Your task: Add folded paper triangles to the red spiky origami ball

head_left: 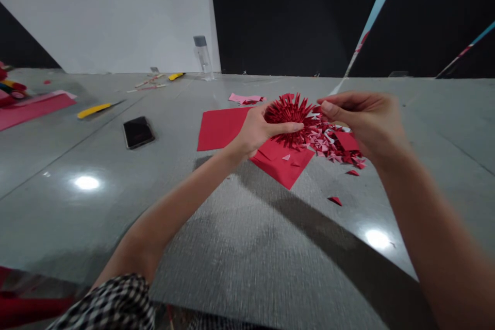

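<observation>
A spiky, round model of folded red paper (291, 113) is gripped in my left hand (257, 131), its thumb lying across the front. At the model's right edge, my right hand (358, 113) pinches a small red folded paper piece (317, 108) between thumb and fingertips. Whether that piece touches the model I cannot tell. Below and to the right of the model lies a pile of small red and pink folded paper pieces (330, 142). Red paper sheets (218, 129) are spread under and left of my left hand. One loose red piece (335, 200) sits nearer to me.
To the left lie a phone (139, 132) and a yellow cutter (94, 111). Another yellow tool (177, 76) and a clear bottle (203, 59) with a grey cap are by the white wall. Pink paper (38, 108) lies at far left. A pink scrap (245, 98) sits behind the sheets.
</observation>
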Motion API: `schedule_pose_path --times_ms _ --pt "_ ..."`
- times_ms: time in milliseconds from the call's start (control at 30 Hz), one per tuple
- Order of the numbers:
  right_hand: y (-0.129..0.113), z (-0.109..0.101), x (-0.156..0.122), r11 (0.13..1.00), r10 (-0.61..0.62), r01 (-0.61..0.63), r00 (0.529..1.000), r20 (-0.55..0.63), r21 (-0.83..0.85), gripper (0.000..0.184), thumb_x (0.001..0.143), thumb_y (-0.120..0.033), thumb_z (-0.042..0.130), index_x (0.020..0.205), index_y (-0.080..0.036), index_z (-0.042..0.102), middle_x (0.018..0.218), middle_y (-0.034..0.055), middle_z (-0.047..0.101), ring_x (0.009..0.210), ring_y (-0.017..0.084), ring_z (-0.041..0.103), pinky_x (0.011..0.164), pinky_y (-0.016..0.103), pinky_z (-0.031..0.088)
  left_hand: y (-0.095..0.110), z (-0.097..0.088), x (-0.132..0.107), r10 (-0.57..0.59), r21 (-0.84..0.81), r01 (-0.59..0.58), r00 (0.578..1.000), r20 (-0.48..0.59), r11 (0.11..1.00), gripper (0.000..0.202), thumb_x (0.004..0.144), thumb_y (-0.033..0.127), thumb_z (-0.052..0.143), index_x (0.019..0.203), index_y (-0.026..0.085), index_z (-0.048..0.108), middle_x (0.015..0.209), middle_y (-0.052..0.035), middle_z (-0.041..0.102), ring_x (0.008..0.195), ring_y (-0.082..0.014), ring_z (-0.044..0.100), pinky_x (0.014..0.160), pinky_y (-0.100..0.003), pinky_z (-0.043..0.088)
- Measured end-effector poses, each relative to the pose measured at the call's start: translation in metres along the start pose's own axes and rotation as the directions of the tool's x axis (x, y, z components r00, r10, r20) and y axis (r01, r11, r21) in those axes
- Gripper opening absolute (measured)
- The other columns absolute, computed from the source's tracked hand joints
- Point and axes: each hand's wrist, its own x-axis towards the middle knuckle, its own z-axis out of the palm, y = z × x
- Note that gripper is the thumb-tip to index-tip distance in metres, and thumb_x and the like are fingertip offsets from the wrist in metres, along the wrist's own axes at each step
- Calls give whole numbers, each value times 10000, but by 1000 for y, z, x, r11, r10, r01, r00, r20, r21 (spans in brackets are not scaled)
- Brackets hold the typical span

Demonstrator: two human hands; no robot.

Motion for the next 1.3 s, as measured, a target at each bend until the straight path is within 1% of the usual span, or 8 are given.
schedule_pose_path --times_ms 167,400,700,833,933,1033,1167,1300 --pt "0 2 0 1000 -9 9 1000 -5 21 147 683 -301 952 790 -269 857 785 -11 802 690 101 671 689 259 552 -2 5 -1 -29 -102 27 1000 -13 994 467 642 314 967 1047 210 759 1130 -68 801 1079 -272 755 1066 -486 584" --pt "-5 9 -4 999 -17 18 999 -52 34 146 668 -291 951 769 -269 848 780 -7 803 728 130 707 757 297 595 1 14 -5 -63 -150 54 997 -54 987 461 600 284 984 992 208 752 1102 -59 806 1110 -280 751 1085 -490 571" --pt "-4 13 -5 998 40 -37 998 -49 58 173 672 -323 953 767 -244 832 779 9 800 759 152 736 758 299 623 -2 15 -7 -84 -181 90 996 42 979 484 578 227 988 1009 220 769 1103 -43 812 1118 -276 754 1106 -486 558" --pt "-3 13 -3 997 39 -35 997 -64 62 190 742 -350 924 795 -212 804 797 22 797 747 125 718 731 257 594 -1 14 -6 -143 -221 146 989 26 964 416 586 254 986 938 212 769 1042 -44 814 1092 -288 761 1096 -496 563" --pt "-4 10 0 995 11 0 993 -114 96 187 838 -349 861 804 -197 758 862 38 811 649 80 670 660 222 561 -3 10 -4 -165 -240 166 986 23 956 408 583 273 991 925 217 776 1032 -45 815 1110 -292 760 1105 -495 561" --pt "-4 5 4 994 17 -2 991 -134 113 175 848 -293 846 792 -186 719 878 62 815 593 80 657 602 234 553 -8 6 -1 -154 -228 153 988 14 961 461 557 313 1005 942 219 771 1091 -68 816 1210 -320 729 1127 -510 549" --pt "2 -2 9 992 87 -76 990 -114 97 116 790 -129 816 819 -176 714 845 68 799 774 149 759 745 284 612 -13 -1 4 -142 -210 137 990 -6 968 489 560 419 1006 938 224 765 1120 -86 815 1302 -359 683 1142 -535 538" --pt "9 -8 14 979 189 -198 971 -149 -49 174 723 1 725 760 -164 684 747 42 748 692 129 717 773 307 604 -12 -3 8 -265 -311 243 964 -28 919 398 595 395 978 898 214 793 1036 -60 828 1260 -315 704 1139 -461 541"
